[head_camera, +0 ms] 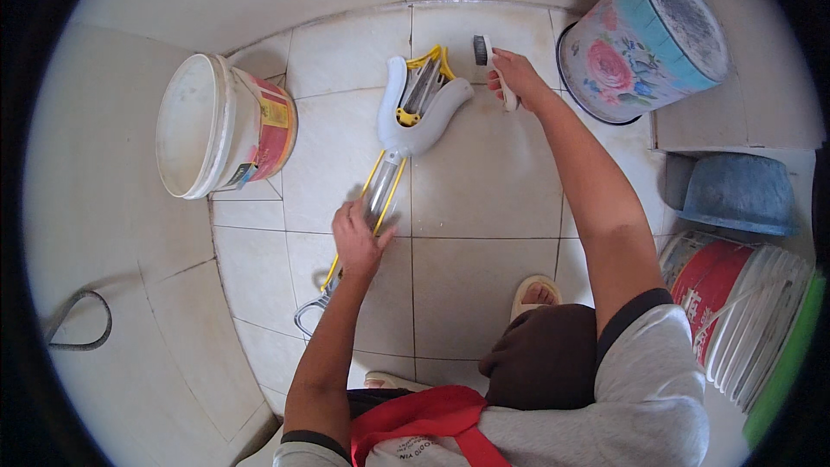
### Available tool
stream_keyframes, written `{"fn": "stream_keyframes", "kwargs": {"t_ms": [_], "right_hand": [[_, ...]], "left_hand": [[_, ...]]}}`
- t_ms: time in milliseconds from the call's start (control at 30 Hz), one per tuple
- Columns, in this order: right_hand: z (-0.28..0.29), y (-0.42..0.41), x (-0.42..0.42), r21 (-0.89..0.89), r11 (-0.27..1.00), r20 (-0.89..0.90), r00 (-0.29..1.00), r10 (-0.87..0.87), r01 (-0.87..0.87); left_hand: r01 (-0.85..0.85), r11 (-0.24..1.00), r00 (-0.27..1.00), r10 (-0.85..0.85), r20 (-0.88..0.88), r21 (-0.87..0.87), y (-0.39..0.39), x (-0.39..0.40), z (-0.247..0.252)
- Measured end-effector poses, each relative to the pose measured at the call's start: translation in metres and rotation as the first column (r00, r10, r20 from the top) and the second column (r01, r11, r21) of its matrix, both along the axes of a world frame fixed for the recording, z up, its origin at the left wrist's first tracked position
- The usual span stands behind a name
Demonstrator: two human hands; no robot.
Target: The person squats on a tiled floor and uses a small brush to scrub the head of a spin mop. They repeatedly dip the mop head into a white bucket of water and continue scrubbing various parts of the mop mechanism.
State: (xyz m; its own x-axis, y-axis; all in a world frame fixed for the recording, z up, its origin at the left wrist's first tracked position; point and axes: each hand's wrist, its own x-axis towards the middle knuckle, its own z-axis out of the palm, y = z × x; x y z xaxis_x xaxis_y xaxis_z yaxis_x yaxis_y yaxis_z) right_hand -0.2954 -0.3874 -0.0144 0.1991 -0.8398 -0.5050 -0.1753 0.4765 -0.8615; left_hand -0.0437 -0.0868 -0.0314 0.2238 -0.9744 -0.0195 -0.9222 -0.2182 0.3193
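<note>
A long tool that looks like a squeeze mop (425,123) lies on the tiled floor. It has a pale grey U-shaped plastic head, yellow parts around a grey centre, and a metal pole (382,185) flanked by yellow rods. My left hand (360,237) is on the pole, fingers on one side and thumb on the other. Beyond it, a grey ring-shaped handle (311,314) is partly hidden by my forearm. In my right hand (515,78) is a white-handled scrub brush (489,55) with dark bristles, held to the right of the mop head, apart from it.
A white paint bucket (224,130) stands at left. Upper right is an upside-down floral bucket (609,58); below it sit a blue basin (739,194) and a red-and-white bucket (713,292). A dark hose loop (97,331) is by the left wall. My sandaled foot (537,292) is near.
</note>
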Motion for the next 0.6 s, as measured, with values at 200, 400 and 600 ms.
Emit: {"fn": "stream_keyframes", "kwargs": {"t_ms": [200,400,600], "right_hand": [[-0.027,-0.034,0.020,0.098,0.914,-0.197,0.892,0.407,-0.395],[-0.022,-0.044,0.011,0.019,0.777,-0.385,0.712,0.587,-0.630],[0.013,-0.027,0.018,0.191,0.845,-0.194,0.825,0.531,-0.499]], "left_hand": [[-0.032,0.984,0.924,-0.037,0.381,0.174,-0.058,-0.040,-0.012],[-0.011,0.994,0.935,-0.027,0.353,0.105,-0.062,-0.039,-0.049],[-0.021,0.994,0.956,-0.013,0.292,0.111,-0.058,-0.035,-0.053]]}}
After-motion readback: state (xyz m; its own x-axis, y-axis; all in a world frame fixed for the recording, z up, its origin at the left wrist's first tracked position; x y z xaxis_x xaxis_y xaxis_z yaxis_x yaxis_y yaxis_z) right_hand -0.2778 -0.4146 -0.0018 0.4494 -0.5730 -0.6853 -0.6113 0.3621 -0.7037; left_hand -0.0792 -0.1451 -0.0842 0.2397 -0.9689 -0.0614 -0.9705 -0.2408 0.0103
